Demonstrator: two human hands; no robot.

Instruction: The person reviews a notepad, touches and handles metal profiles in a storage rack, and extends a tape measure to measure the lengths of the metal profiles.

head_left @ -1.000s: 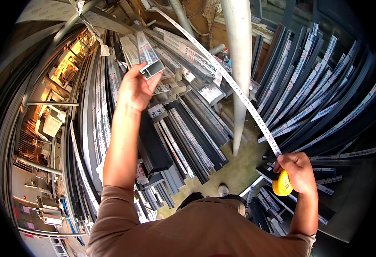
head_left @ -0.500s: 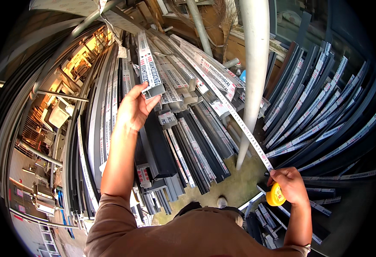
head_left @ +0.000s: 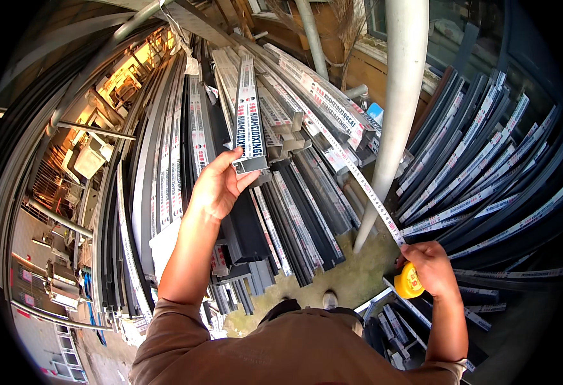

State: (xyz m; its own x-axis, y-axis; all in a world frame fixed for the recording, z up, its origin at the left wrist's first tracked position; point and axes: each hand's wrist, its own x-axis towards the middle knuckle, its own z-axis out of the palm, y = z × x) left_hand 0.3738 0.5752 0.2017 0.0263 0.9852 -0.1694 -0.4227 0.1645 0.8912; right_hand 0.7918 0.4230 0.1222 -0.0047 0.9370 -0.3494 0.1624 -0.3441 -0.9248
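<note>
My left hand (head_left: pixel 220 186) grips the near end of a long metal profile (head_left: pixel 251 122), a hollow bar with a white printed film on its top face. The thumb lies on the film and the fingers curl beside the open end. In my right hand (head_left: pixel 428 266) is a yellow tape measure (head_left: pixel 409 281), held by its case. Its white blade (head_left: pixel 365 186) is drawn out and runs up and leftward over the stacked profiles. The far end of the blade cannot be made out among the bars.
Many film-covered profiles (head_left: pixel 320 96) lie stacked ahead. Dark profiles (head_left: pixel 474 147) fan out at the right, behind a pale upright pole (head_left: pixel 397 96). More long bars (head_left: pixel 166 147) lie at the left. Short offcuts (head_left: pixel 394 327) rest on the floor at the lower right.
My left hand and the profile end have shifted right and slightly down in the picture, nearer the stack's middle. The right hand still holds the tape measure, its blade still drawn out.
</note>
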